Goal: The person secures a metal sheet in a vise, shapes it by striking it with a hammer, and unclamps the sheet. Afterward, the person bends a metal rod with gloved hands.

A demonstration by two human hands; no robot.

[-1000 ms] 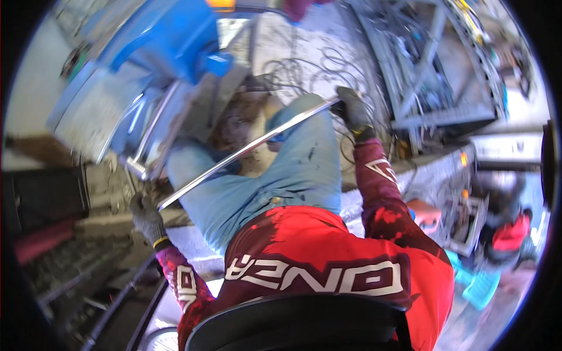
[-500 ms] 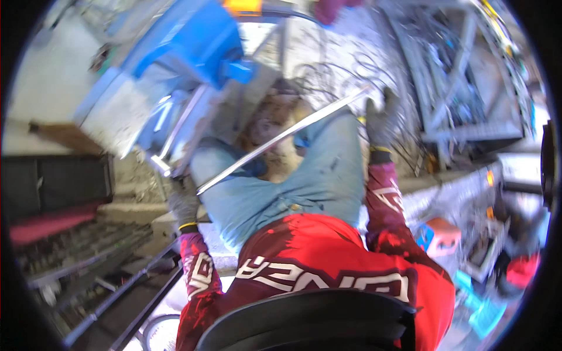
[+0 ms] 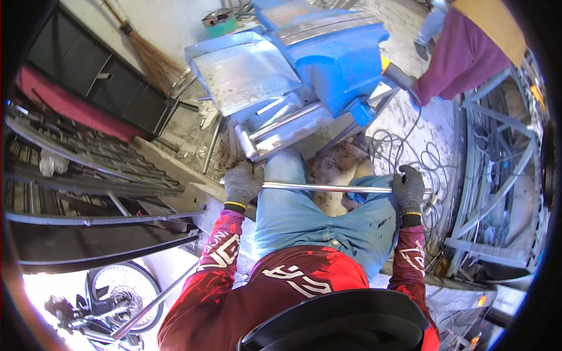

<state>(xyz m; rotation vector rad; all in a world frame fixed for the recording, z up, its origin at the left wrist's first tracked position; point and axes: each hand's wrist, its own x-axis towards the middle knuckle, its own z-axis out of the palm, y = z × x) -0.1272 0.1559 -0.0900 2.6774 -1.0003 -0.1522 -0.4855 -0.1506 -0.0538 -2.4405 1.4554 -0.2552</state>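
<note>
A long, shiny metal tube [image 3: 328, 188] lies crosswise just above my thighs, nearly level. My left hand [image 3: 243, 186], in a grey knit glove, is closed around it near its left end, a short stub showing beyond the fingers. Near the other end, my right hand [image 3: 408, 190], gloved alike, is closed on the tube, which pokes out a little past it. Beyond my left knee stands a blue bench vise [image 3: 336, 70]. Beside the vise is a blue-rimmed metal tray [image 3: 246, 73], with a short tube [image 3: 287, 121] lying on the metal ledge in front.
Racked metal bars [image 3: 93, 175] fill the left side, above a bicycle [image 3: 126, 292]. A broom [image 3: 146, 55] leans by dark cabinets [image 3: 79, 64]. Cables [image 3: 430, 161] coil on the floor. A metal frame [image 3: 497, 175] stands right; another person's maroon sleeve [image 3: 465, 52] shows at the top right.
The tube has swung from a steep diagonal to nearly level. My right hand, earlier with fingers spread by its far end, now grips it. My view has turned left.
</note>
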